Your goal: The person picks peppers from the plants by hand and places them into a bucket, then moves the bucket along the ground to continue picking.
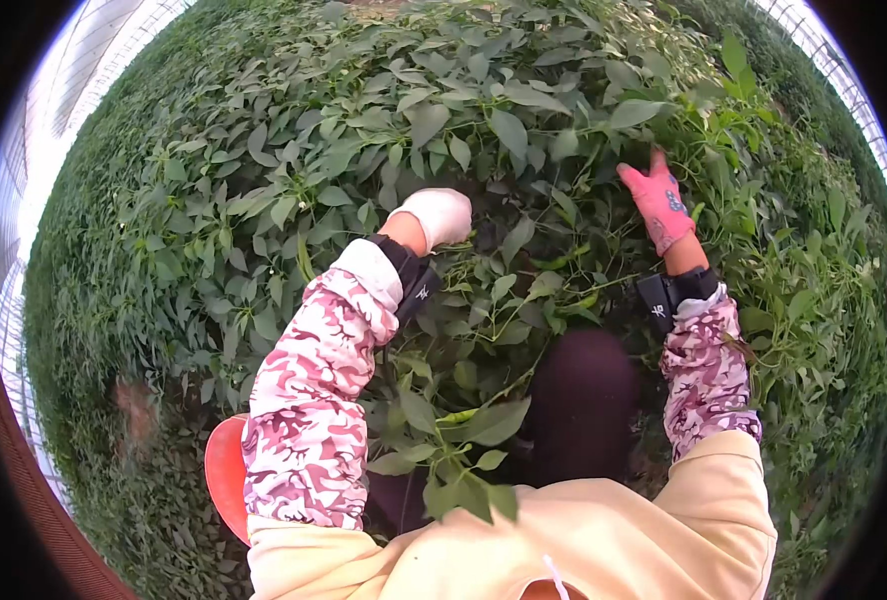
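Note:
Among green pepper plants (509,130), my left hand (438,216), in a white glove, is closed, its fingers curled down toward the leaves; whatever they hold is hidden. My right hand (660,203), in a pink glove with a printed pattern, reaches into the foliage at the right with thumb and a finger spread apart. Between the hands and lower down, a green pepper (561,262) hangs among the stems. Another light green pepper (458,416) shows behind leaves near my lap.
My dark-clothed knee (586,390) rises between the arms. A red rounded object (228,478) lies beside my left sleeve. Dense plants surround me on both sides. Greenhouse walls (64,90) curve along the upper left and upper right.

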